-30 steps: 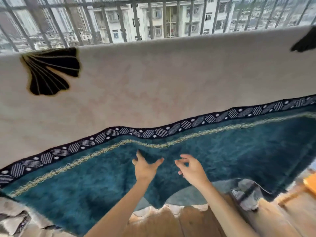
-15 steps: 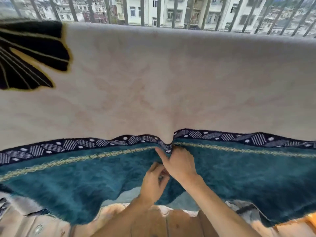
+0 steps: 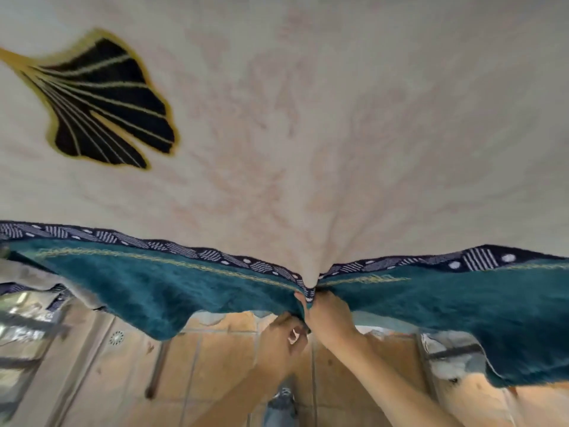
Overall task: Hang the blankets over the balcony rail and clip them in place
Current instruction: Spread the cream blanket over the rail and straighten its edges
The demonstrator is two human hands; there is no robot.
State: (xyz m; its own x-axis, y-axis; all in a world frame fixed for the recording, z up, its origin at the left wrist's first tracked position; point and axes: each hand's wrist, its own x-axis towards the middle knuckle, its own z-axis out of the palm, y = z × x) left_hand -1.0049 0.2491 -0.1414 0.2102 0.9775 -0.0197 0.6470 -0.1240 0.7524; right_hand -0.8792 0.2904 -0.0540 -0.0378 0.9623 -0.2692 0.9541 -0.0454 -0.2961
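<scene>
A cream blanket (image 3: 308, 118) with a black and gold leaf motif (image 3: 101, 103) fills the upper view, hanging down in front of me. Its lower band is teal plush (image 3: 160, 291) under a navy patterned border (image 3: 215, 255). My right hand (image 3: 329, 318) pinches the border and teal edge, bunching the fabric into a tight pucker. My left hand (image 3: 283, 340) sits just below and left of it, fingers curled against the teal edge; a small pale thing shows at its fingers, too blurred to name. The balcony rail is hidden behind the blanket.
Orange floor tiles (image 3: 215, 365) with a round drain (image 3: 116, 338) show under the blanket's lower edge. A dark metal bar (image 3: 155, 371) stands at lower left, and more patterned fabric (image 3: 27, 291) lies at the far left edge.
The view has dropped and moved closer, so the rail and buildings are out of sight. Both hands went from open over the teal band to gripping its edge, and the fabric puckers more sharply.
</scene>
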